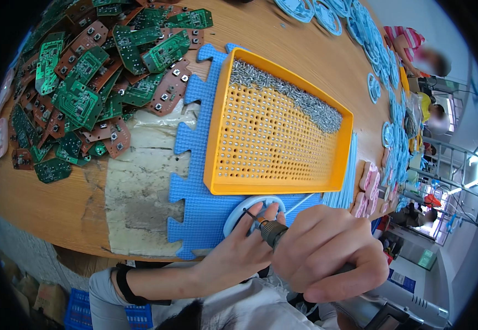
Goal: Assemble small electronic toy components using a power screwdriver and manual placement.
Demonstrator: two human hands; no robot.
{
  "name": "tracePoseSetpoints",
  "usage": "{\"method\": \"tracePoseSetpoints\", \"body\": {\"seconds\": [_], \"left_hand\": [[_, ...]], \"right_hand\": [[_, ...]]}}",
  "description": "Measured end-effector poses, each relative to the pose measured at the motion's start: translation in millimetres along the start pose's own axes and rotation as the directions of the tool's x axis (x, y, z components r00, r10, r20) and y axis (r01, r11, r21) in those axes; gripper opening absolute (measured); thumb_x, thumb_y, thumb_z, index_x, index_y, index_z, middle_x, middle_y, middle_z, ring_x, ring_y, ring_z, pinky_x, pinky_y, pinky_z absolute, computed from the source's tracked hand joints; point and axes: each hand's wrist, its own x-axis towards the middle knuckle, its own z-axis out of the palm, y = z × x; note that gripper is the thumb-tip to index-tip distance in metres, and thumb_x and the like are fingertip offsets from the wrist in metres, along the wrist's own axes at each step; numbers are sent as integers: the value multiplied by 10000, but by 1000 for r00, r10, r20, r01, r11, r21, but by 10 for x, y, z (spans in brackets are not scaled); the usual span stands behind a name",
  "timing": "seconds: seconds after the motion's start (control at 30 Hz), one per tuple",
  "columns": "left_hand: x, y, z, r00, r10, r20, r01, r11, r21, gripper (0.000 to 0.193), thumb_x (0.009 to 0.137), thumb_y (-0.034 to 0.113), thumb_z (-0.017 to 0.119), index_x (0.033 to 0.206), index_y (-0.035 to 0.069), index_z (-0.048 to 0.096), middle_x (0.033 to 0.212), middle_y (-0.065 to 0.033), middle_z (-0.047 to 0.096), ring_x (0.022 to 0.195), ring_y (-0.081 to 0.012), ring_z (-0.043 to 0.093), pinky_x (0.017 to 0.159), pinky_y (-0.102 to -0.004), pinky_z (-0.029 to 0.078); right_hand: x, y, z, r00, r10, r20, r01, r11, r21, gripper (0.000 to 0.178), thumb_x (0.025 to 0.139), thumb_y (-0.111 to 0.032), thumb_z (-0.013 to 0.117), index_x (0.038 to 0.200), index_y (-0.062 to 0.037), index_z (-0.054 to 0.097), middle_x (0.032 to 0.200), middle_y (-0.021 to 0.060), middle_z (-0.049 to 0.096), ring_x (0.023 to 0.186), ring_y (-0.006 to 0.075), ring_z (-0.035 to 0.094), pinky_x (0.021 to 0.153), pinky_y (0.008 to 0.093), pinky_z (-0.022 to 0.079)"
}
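My right hand (327, 253) is wrapped round a power screwdriver (272, 231) with a knurled metal collar. Its thin dark bit points up and left, over the fingers of my left hand (239, 250). That hand grips a light blue curved plastic part (238, 215) against the blue foam mat (195, 190); my fingers cover much of the part. Just beyond it stands a yellow screw tray (212, 148). Small silver screws (305, 98) are heaped along the tray's far side, and many of its holes hold screws.
Green and brown circuit boards (79, 99) lie heaped at the left. Light blue thin strips (349, 170) and pink plastic pieces (364, 190) sit right of the tray. More light blue plastic parts (368, 41) line the table's far right, where other people (409, 44) are.
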Motion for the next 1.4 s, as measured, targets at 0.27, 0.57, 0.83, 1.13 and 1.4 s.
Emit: {"method": "tracePoseSetpoints", "body": {"seconds": [0.27,0.57,0.83,1.13,1.4], "left_hand": [[5,-43,-30,999,-32,-7,32,999,-18,417,852,257,506,1191,19,553,1282,-155,513,1264,-355,451,1059,-512,357],[86,-34,-61,999,-32,-1,32,997,-70,242,853,242,540,1053,108,562,1193,-109,541,1242,-326,456,1042,-457,383],[104,-22,-45,996,-82,-37,81,996,-32,212,865,255,554,1036,131,578,1176,-89,555,1234,-301,465,1026,-446,401],[103,-11,-35,995,-95,-41,95,995,-18,212,869,258,553,1036,129,581,1169,-87,557,1225,-299,470,1022,-445,404],[75,63,-55,994,-111,9,110,993,36,325,846,242,524,1129,91,573,1265,-122,526,1288,-312,422,1086,-436,342]], "right_hand": [[62,-11,-27,999,34,17,-35,996,86,128,851,12,580,921,69,489,579,169,567,450,251,557,403,333,469],[68,-222,-273,978,-21,-207,-24,977,-212,436,909,-388,614,1040,-2,457,603,76,588,458,166,575,408,297,495],[-172,217,-346,899,-236,-370,167,964,-208,683,852,-664,542,1110,-45,415,639,43,567,497,147,577,477,284,504],[-11,14,-394,971,66,-230,-130,952,-277,731,810,-719,548,1075,-53,408,629,52,565,518,154,579,498,285,498],[-18,28,-358,969,55,-239,-125,950,-287,779,787,-734,565,1079,-29,410,644,46,574,508,147,556,475,266,475]]}}
